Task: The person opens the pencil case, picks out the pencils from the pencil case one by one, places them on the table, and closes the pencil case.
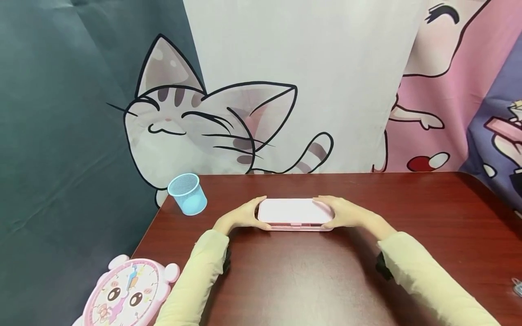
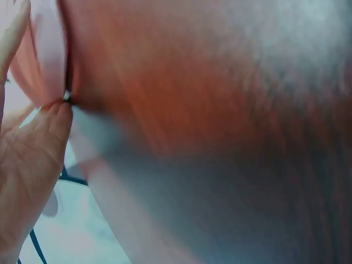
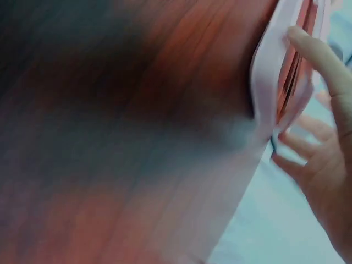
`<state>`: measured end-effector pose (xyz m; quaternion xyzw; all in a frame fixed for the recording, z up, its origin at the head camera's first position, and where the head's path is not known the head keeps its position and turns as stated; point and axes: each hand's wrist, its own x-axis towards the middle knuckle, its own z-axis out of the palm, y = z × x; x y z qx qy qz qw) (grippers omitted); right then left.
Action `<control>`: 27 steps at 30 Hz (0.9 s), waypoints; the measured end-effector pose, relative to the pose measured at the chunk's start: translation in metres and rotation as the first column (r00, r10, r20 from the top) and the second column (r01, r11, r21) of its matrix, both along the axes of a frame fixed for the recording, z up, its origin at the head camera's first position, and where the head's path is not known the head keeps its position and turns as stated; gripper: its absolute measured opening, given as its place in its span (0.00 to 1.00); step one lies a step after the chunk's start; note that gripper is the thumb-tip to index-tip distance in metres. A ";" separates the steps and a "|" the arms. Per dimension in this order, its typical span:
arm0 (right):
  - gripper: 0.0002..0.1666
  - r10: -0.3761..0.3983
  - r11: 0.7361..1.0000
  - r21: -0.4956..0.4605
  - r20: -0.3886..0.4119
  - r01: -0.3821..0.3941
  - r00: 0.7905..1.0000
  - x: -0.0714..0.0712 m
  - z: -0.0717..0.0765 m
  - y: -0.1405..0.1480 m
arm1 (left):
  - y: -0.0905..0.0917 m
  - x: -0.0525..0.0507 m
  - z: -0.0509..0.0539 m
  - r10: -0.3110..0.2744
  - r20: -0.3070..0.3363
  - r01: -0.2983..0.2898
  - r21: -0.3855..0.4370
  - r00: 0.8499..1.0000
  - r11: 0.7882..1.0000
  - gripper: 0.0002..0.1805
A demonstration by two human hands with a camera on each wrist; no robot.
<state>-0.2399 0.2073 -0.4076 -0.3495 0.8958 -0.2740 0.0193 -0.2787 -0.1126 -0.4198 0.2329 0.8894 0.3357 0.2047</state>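
A pale pink lidded box [image 1: 295, 211] with a small clasp at the middle of its front is on the reddish-brown table, toward the back. At its left end my left hand [image 1: 244, 214] grips it, thumb at the front and fingers behind. My right hand [image 1: 347, 213] holds the right end the same way. Between lid and base runs a darker reddish band, also visible on the box [image 3: 267, 71] in the right wrist view. The left wrist view shows only one end of the box [image 2: 50, 52] beside the hand. What is inside is hidden.
A light blue mesh cup [image 1: 188, 195] stands near the table's back left corner. At the front left is a pink animal-face clock [image 1: 128, 292], close to my left sleeve. A small grey object [image 1: 518, 287] lies at the right edge. Behind the table [image 1: 302, 280] hangs a cartoon-printed cloth [image 1: 342, 68].
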 end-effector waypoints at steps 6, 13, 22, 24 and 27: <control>0.27 -0.299 0.930 -0.212 0.034 0.300 0.954 -0.005 -0.003 0.017 | -0.007 0.000 0.007 0.080 -0.025 -0.076 0.120 0.997 0.990 0.50; 0.20 -0.517 0.697 -0.494 0.157 0.520 0.842 -0.020 -0.004 0.012 | 0.001 0.000 0.003 0.045 -0.447 -0.063 -0.025 0.893 0.998 0.63; 0.22 -0.604 0.638 -0.325 0.351 0.698 0.715 -0.019 -0.005 -0.009 | 0.008 -0.008 -0.005 -0.053 -0.495 -0.052 -0.196 0.867 0.979 0.68; 0.19 -0.583 0.715 -0.269 0.281 0.646 0.762 -0.017 -0.008 -0.010 | 0.010 -0.011 -0.006 -0.037 -0.455 -0.053 -0.183 0.890 0.982 0.68; 0.15 -0.517 0.812 -0.230 0.146 0.537 0.844 -0.016 -0.015 -0.010 | 0.012 -0.014 -0.006 -0.010 -0.367 -0.052 -0.157 0.930 0.986 0.67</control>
